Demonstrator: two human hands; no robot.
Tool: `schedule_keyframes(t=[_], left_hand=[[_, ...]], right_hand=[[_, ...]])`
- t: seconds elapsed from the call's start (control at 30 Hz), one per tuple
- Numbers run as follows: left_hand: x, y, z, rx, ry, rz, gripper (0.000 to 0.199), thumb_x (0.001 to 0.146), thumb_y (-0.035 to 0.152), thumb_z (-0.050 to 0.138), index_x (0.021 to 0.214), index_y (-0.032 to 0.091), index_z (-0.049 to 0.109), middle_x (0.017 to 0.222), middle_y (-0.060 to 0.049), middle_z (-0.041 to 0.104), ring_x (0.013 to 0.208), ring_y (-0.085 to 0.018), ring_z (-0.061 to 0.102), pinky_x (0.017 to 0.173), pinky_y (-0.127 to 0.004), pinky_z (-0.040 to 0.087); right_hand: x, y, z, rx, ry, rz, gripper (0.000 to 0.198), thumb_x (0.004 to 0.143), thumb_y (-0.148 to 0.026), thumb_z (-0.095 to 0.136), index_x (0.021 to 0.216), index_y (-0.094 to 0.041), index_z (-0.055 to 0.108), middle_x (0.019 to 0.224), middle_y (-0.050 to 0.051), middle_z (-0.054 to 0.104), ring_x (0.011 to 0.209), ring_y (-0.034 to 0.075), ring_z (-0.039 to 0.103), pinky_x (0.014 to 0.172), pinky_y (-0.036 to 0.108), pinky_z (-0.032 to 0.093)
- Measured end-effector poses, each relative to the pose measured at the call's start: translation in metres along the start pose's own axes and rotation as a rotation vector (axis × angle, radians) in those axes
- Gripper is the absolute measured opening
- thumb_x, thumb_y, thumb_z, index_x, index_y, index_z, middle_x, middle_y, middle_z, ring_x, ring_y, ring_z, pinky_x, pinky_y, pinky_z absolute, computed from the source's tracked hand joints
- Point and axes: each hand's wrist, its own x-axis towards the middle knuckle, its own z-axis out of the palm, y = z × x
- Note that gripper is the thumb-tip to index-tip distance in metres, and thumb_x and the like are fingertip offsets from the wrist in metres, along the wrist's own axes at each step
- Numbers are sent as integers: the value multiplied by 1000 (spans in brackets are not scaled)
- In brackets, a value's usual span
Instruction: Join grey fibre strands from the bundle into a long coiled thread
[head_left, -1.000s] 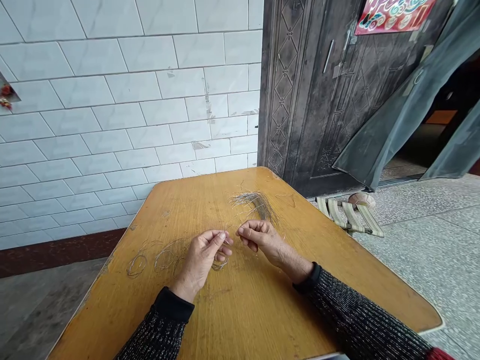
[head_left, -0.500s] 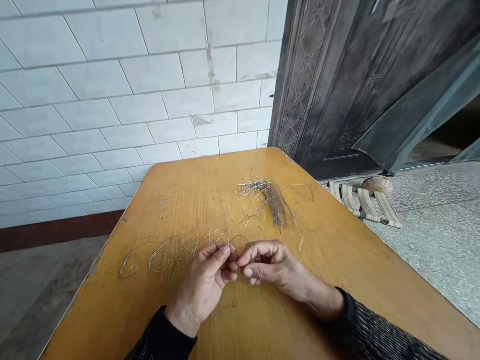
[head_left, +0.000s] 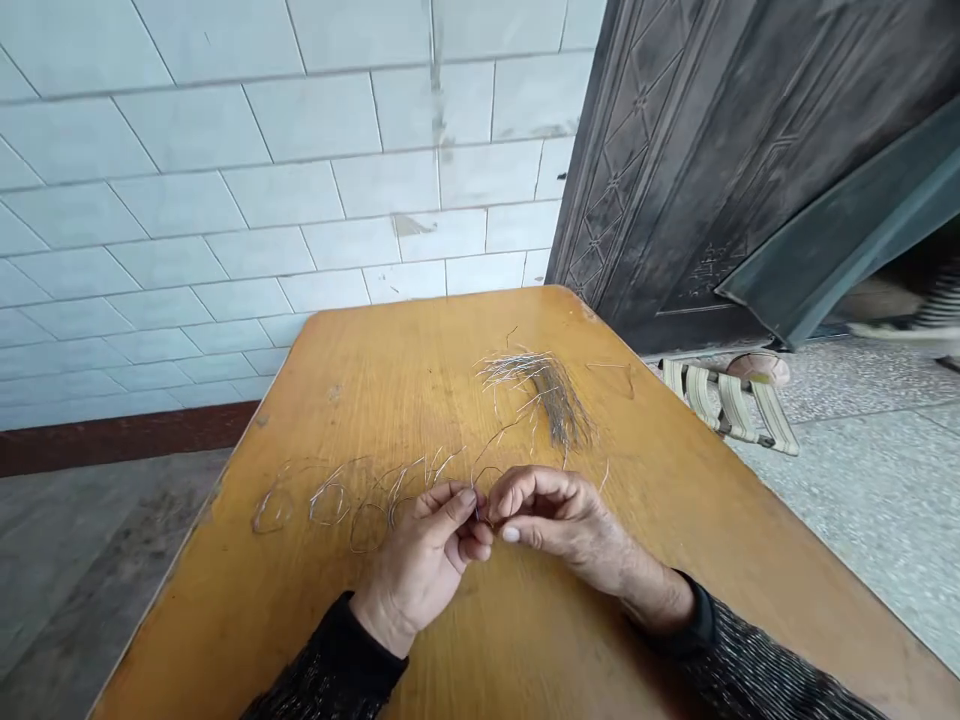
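A thin piece of wire (head_left: 490,470) is pinched between the thumb and fingers of my left hand (head_left: 427,550), with a small curve showing above the fingertips. My right hand (head_left: 570,520) meets it from the right, thumb and fingers closed on the same wire; most of the wire there is hidden. Left of my hands, several wire loops (head_left: 328,505) with loose ends lie in a row on the table. Beyond my right hand rests a bundle of thin, straight wires (head_left: 559,400), its ends splayed.
The wooden table (head_left: 390,370) stands close to a white tiled wall (head_left: 292,190). At right are a dark panelled door (head_left: 720,170), a grey-green curtain (head_left: 847,240) and a strapped seat (head_left: 731,405) beside the table. A bent wire (head_left: 630,378) lies near the right edge.
The view has shifted slightly. My right fingers have drawn a little closer to my left fingertips, both hands still on the wire. A blurred striped shape has appeared in the doorway at right.
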Motion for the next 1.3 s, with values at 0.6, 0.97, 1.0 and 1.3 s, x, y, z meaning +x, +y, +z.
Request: schedule_keyframes(t=[0.6,0.97,1.0,1.3], left_hand=[[-3,2,10,-34,23,230,19,61,26,76,66,13,64,64,1,60,54,-6,55,51,-16,44],[-3,2,9,-7,57,233,21,60,27,77,66,13,63,64,1,60,55,-7,55,53,-18,44],[-3,2,9,-2,63,235,21,60,27,77,66,13,63,65,1,60,55,-7,55,54,-18,44],[-1,4,7,213,107,312,18,67,29,71,70,13,64,69,-2,61,61,-10,57,58,-22,45]], right_hand=[[4,6,6,51,115,-8,20,70,-32,70,69,-17,56,62,-1,62,57,9,55,57,23,44],[5,8,8,58,169,18,21,69,-32,71,67,-17,56,58,-1,63,54,9,56,55,23,44],[5,8,8,57,175,22,21,68,-33,71,67,-17,57,58,-1,63,53,9,56,55,23,44],[11,-1,-19,-8,168,163,31,67,-45,68,78,-17,61,70,0,61,56,8,56,50,19,45]])
